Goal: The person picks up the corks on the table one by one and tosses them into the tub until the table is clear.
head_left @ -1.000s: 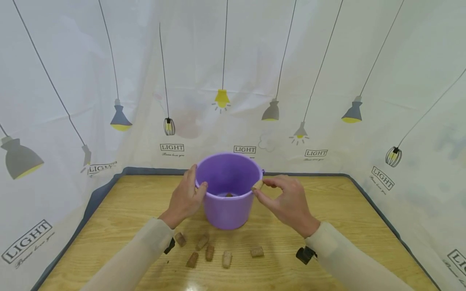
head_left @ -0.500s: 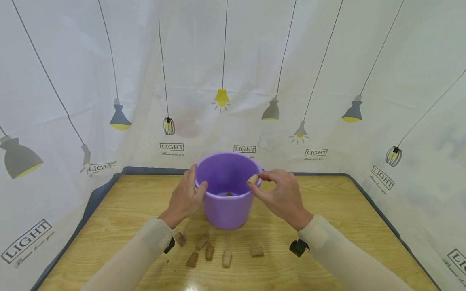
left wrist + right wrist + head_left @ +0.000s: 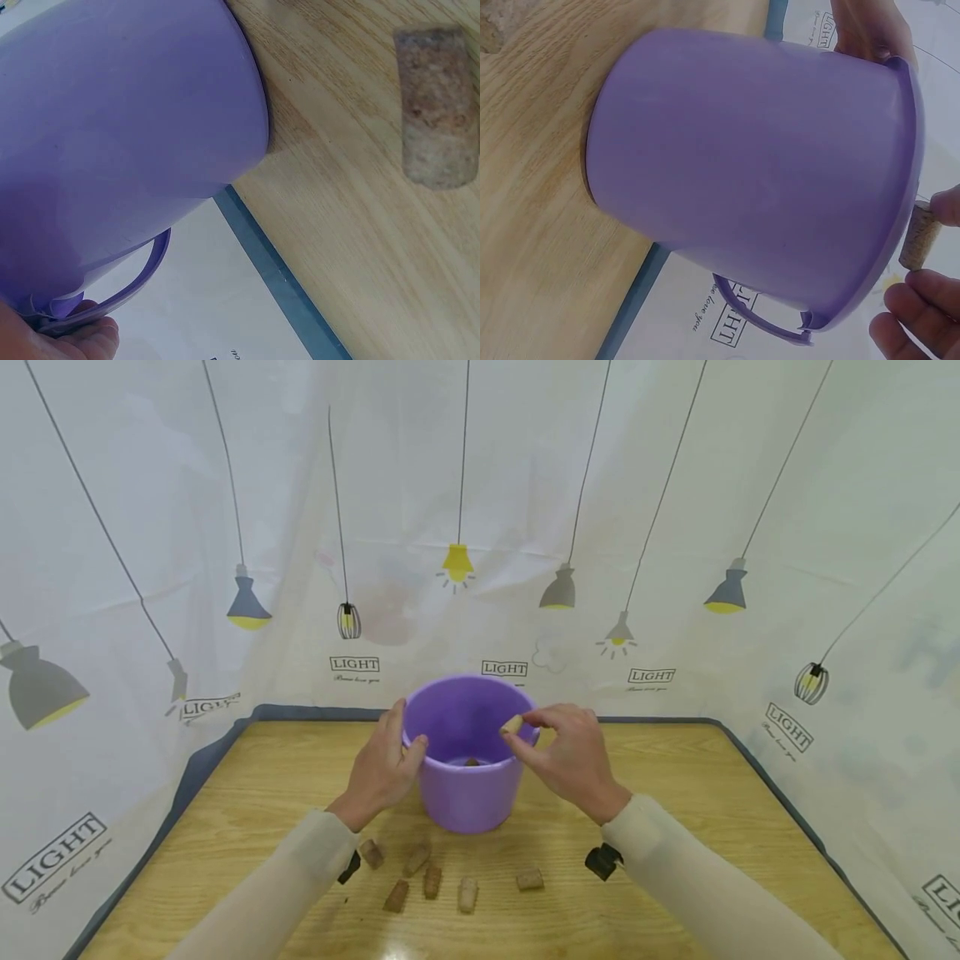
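A purple bucket (image 3: 471, 800) stands upright on the wooden table. My left hand (image 3: 381, 770) grips its rim at the left side, the thumb lying by the front edge. At the right of the rim, my right hand (image 3: 572, 758) pinches a pale cork (image 3: 512, 725) between thumb and fingertips, just over the bucket's opening. The right wrist view shows this cork (image 3: 919, 236) near the rim too. One small brown piece, likely a cork (image 3: 472, 762), is partly visible inside on the bucket's floor; the rest of the floor is hidden by the front wall.
Several loose corks lie on the table in front of the bucket, among them a dark one (image 3: 397, 896), a pale one (image 3: 468, 894) and one farther right (image 3: 529, 880). A white cloth (image 3: 420, 485) printed with lamps surrounds the table (image 3: 652, 893) at the back and sides.
My right hand has moved left and slightly up with the cork, from beside the rim to over the opening. The left hand, bucket and loose corks have stayed put.
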Motion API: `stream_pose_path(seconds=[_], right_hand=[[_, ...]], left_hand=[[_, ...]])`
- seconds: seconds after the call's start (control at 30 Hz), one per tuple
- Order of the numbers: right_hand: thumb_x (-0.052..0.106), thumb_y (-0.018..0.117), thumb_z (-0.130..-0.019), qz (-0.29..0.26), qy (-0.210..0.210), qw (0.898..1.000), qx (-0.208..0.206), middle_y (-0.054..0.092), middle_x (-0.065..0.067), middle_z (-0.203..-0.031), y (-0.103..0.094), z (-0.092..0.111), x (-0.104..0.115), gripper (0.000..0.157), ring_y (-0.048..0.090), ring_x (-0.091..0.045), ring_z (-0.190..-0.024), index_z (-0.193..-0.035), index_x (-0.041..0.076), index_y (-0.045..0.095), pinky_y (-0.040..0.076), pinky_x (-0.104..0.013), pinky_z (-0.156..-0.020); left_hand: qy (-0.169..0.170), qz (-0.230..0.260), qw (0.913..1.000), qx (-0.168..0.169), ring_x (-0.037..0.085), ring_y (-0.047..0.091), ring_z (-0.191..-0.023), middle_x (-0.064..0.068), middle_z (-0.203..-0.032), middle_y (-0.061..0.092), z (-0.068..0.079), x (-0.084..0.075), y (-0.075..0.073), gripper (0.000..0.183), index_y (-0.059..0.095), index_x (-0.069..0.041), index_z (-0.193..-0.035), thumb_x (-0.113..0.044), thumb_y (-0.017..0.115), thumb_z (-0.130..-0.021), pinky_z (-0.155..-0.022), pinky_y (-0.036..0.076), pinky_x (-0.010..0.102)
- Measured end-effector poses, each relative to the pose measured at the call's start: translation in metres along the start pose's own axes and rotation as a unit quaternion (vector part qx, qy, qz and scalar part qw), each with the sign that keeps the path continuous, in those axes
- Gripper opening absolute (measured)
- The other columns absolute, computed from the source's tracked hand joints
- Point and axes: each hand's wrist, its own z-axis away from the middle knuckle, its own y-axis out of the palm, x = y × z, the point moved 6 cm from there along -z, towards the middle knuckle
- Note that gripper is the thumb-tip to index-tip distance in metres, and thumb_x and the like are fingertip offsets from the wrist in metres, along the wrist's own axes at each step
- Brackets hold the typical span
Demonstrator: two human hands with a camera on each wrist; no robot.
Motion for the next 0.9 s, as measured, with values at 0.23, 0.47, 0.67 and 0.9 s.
stream_pose_path(seconds=[0.23,0.47,0.67,0.9], right_hand=[[0.035,0.086,-0.081,0.021,0.007,1.000,0.017,0.078,-0.009,-0.089,0.006,-0.005,0.000,0.032,0.069,-0.026,-0.083,-0.091,0.005,0.081,0.046,-0.044,-0.077],[0.038,0.083,-0.082,0.042,0.025,0.997,0.054,0.077,-0.005,-0.088,0.015,-0.008,-0.002,0.034,0.066,-0.027,-0.084,-0.094,0.007,0.081,0.044,-0.042,-0.078],[0.039,0.083,-0.082,0.061,0.029,0.995,0.072,0.077,-0.004,-0.090,0.021,-0.010,0.000,0.033,0.064,-0.028,-0.086,-0.094,0.009,0.082,0.043,-0.044,-0.079],[0.043,0.083,-0.082,0.084,0.048,0.989,0.113,0.078,-0.005,-0.097,0.027,-0.013,0.001,0.039,0.062,-0.028,-0.093,-0.100,0.009,0.082,0.041,-0.047,-0.085]], left_hand=[[0.003,0.000,1.0000,-0.003,0.044,0.057,-0.122,0.029,-0.150,0.043,0.000,-0.002,-0.001,0.073,0.025,0.004,-0.159,-0.034,0.049,-0.102,-0.095,0.051,0.060],[-0.001,-0.002,1.0000,0.001,0.044,0.056,-0.123,0.029,-0.152,0.041,0.001,-0.004,-0.002,0.073,0.024,0.004,-0.159,-0.034,0.048,-0.102,-0.096,0.050,0.061],[-0.001,-0.002,1.0000,0.003,0.044,0.057,-0.123,0.028,-0.153,0.041,0.001,-0.004,-0.002,0.073,0.023,0.003,-0.160,-0.034,0.048,-0.102,-0.096,0.050,0.061],[-0.003,0.000,1.0000,0.004,0.043,0.057,-0.123,0.027,-0.153,0.041,0.001,-0.004,-0.002,0.073,0.023,0.003,-0.160,-0.035,0.049,-0.102,-0.096,0.050,0.061]])
